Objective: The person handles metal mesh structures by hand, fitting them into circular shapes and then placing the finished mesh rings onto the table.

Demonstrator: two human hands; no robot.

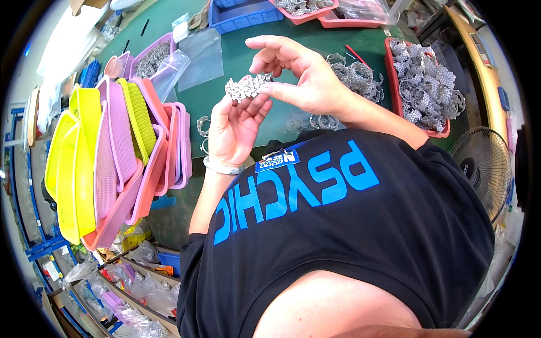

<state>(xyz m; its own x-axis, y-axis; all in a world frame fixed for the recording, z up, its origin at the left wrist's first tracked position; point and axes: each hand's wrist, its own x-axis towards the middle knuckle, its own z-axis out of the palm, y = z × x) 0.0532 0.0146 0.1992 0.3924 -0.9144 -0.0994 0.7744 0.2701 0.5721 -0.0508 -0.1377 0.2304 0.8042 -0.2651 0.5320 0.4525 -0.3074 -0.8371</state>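
A wide silver bracelet covered in small shiny links is held up above the green table. My left hand grips it from below, thumb at its left end and the other fingers curled behind it. Its right end is pinched by my right hand, thumb pressed on it and the index finger raised and bent. Similar bracelets lie in a heap beyond my right forearm. A few more bracelets are close to my shirt, and others sit left of my left wrist.
A red basket piled with bracelets stands at the right, near a fan. Stacked yellow, purple and pink baskets crowd the left edge. A blue tray, clear plastic bag and red pen lie farther back.
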